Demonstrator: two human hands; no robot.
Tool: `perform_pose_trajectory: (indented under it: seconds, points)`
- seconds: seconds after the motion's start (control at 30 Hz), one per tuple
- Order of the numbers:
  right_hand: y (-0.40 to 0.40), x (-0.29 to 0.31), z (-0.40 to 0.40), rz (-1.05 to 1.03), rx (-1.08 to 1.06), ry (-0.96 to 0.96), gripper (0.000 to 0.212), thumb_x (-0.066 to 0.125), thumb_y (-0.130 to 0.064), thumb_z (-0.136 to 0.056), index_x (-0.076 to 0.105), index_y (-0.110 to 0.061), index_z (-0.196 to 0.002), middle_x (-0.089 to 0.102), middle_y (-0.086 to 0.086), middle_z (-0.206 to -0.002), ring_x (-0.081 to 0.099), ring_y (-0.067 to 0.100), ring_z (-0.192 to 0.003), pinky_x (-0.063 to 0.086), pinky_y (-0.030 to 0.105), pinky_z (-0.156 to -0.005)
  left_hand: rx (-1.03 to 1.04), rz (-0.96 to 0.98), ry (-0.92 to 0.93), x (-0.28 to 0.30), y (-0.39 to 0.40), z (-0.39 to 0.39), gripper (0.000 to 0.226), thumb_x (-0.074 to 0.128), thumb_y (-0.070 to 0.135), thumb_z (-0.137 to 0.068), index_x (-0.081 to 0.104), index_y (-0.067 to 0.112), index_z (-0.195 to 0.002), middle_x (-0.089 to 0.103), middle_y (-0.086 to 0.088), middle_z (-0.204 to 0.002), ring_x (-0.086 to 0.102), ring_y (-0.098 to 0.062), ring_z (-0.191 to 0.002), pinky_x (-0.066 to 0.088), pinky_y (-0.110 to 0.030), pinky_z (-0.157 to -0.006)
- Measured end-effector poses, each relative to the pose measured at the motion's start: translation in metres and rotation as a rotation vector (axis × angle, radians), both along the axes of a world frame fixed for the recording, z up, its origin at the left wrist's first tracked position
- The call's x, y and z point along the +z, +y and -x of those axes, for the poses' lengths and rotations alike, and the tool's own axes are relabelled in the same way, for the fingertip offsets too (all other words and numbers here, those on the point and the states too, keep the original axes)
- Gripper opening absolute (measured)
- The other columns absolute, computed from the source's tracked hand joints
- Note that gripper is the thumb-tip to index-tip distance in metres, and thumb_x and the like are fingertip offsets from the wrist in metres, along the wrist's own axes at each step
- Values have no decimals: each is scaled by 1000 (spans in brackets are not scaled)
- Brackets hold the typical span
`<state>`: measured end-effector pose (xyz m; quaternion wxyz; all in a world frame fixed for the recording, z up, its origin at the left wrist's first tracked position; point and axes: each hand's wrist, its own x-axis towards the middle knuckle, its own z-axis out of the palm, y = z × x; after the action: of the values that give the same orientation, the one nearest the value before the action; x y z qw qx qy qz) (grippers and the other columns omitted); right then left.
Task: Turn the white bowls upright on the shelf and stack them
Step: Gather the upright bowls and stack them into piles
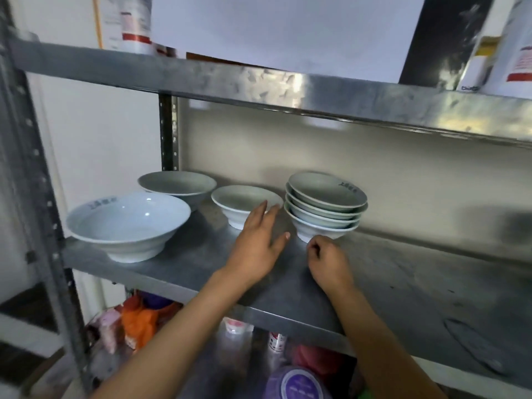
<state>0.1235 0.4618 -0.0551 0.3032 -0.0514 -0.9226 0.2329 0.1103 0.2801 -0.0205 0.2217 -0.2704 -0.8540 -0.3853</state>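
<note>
Metal shelf (pixel 403 283) carries upright white bowls: a stack of bowls (pixel 326 205) mid-shelf, a small bowl (pixel 239 201) just left of it, a large bowl (pixel 128 223) at the left front, another bowl (pixel 177 185) behind it. Left hand (pixel 256 246) reaches in with its grip spread, fingers straight, fingertips at the small bowl's rim; contact unclear. Right hand (pixel 328 262) sits just before the stack's base, grip curled loosely, pinching nothing. Lower shelf holds an orange bag (pixel 141 323) and a purple lid (pixel 299 384).
</note>
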Motion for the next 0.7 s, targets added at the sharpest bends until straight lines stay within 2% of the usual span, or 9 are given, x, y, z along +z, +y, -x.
perform_pose_trajectory:
  seconds: [0.17,0.3,0.37,0.47,0.6,0.7]
  points:
    - [-29,5,-6,-59,81,87,11,54,-17,-87,63,-17,-94,69,4,-93,64,26,-85,51,37,-74,60,-11,103,5,-40,-22,59,54,35,-93,33,16,-145,19,-8,-157,14,-20,-145,12,-25,-114]
    - [-61,17,3,138,202,74,22,56,-22,-91,62,-19,-112,72,4,-98,67,25,-91,52,35,-80,122,-32,123,7,-67,-33,57,54,32,-94,32,18,-145,18,-3,-157,12,-16,-145,10,-19,-111]
    - [-71,21,12,137,206,25,34,57,-28,-92,56,-20,-125,70,8,-108,65,27,-99,51,35,-84,169,-36,144,8,-81,-34,56,55,30,-93,35,18,-144,21,-3,-157,15,-16,-145,14,-24,-115]
    - [-75,27,32,115,158,-128,54,54,-38,-92,41,-23,-143,61,15,-127,56,34,-116,47,40,-95,229,-21,170,10,-99,-34,54,56,28,-92,38,18,-142,28,-4,-153,22,-17,-142,19,-28,-116]
    - [-77,24,56,60,120,-211,59,49,-36,-95,29,-19,-149,49,15,-141,46,34,-129,39,41,-106,358,2,95,7,-129,-35,51,55,31,-93,41,22,-140,32,0,-152,23,-18,-142,23,-37,-117]
    - [-78,28,65,-25,149,-264,59,45,-35,-98,25,-17,-150,48,19,-140,45,35,-128,39,38,-101,525,-115,7,7,-149,-33,49,56,35,-92,43,23,-138,36,1,-150,28,-17,-140,24,-36,-113]
